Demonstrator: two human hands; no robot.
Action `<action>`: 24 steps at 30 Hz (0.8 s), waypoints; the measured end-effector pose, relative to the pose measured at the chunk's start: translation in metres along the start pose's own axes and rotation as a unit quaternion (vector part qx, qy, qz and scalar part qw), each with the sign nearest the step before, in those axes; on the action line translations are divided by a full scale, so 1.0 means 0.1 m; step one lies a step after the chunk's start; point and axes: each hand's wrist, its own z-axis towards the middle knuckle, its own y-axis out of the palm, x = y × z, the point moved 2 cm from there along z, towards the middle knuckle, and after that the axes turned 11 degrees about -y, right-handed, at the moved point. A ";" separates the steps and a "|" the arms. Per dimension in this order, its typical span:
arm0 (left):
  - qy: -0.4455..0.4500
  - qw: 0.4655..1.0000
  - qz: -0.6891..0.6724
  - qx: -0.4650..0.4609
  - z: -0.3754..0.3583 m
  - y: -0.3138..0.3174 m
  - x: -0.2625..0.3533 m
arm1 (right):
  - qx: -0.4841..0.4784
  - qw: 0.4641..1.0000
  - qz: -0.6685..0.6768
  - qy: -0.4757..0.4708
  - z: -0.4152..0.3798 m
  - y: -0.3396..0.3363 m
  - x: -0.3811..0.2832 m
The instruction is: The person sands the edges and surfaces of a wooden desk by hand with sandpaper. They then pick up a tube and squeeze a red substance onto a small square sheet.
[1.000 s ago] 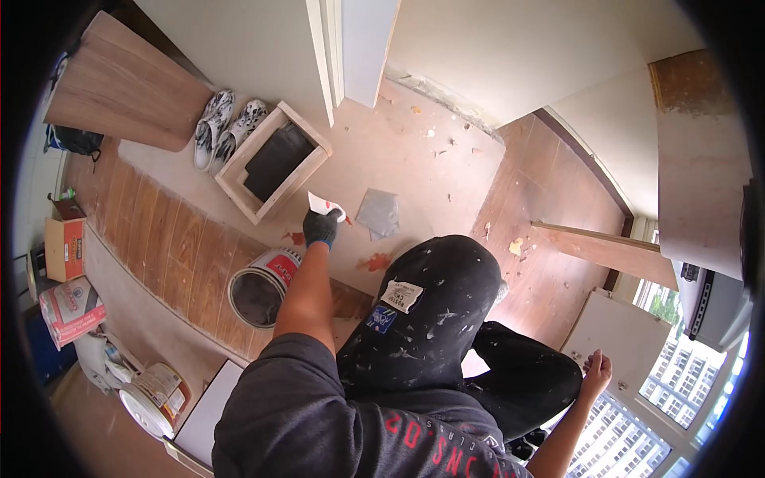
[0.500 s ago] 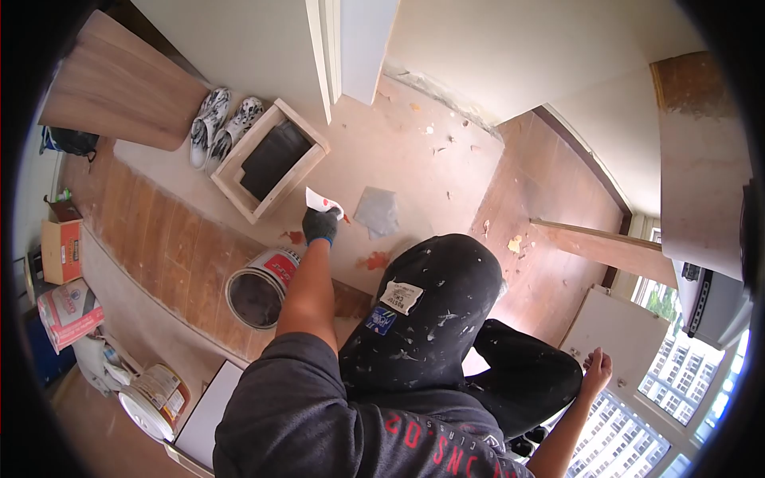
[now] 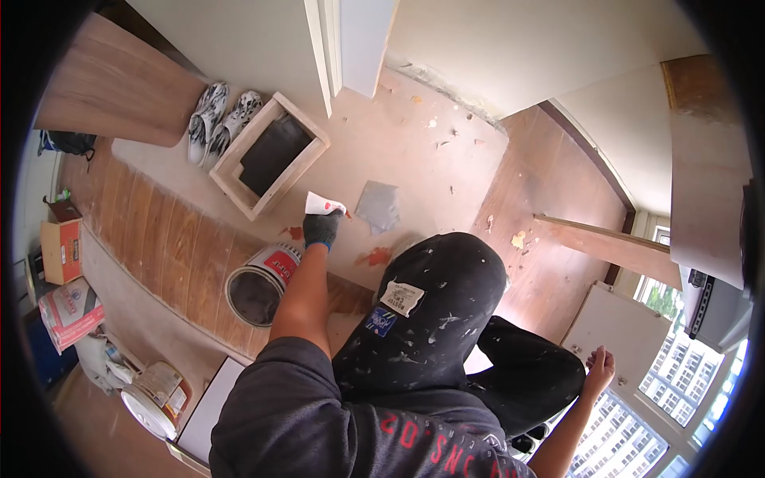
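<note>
My left hand (image 3: pixel 321 229), in a dark grey glove, is closed on a white sheet (image 3: pixel 320 204) with red marks, low over the pale floor. What the sheet is made of cannot be told. To its right lies a grey square sheet (image 3: pixel 378 207), flat on the floor. Orange-red smears (image 3: pixel 374 256) mark the floor nearby. Beside my left forearm stands a metal paint can (image 3: pixel 256 295) with a red and white label. My right hand (image 3: pixel 600 368) is bare, its fingers curled in beyond my knee, with nothing visible in them.
A wooden frame box (image 3: pixel 233 193) with a dark inside sits near patterned shoes (image 3: pixel 209 123). A wooden board (image 3: pixel 119 84) leans at upper left. Further left are a carton (image 3: pixel 62 248), a red-white bag (image 3: pixel 70 315) and a bucket (image 3: pixel 151 402). Debris (image 3: pixel 519 239) dots the floor.
The view has shifted slightly. My left hand keeps its hold on the white sheet, having turned and moved only a little. My right hand stays in nearly the same place.
</note>
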 end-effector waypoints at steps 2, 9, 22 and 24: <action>0.007 1.000 0.012 0.023 -0.03 0.02 0.05 | -0.003 1.000 0.002 -0.004 0.00 0.00 -0.02; 0.004 0.997 0.045 0.061 -0.05 0.05 0.21 | 0.012 1.000 -0.025 0.009 -0.01 -0.02 0.00; 0.056 0.988 0.111 0.093 -0.07 0.05 0.31 | 0.006 0.999 -0.036 0.010 -0.03 -0.04 -0.03; 0.067 0.985 0.123 0.098 -0.08 0.05 0.34 | 0.009 0.999 -0.029 0.010 -0.04 -0.05 0.00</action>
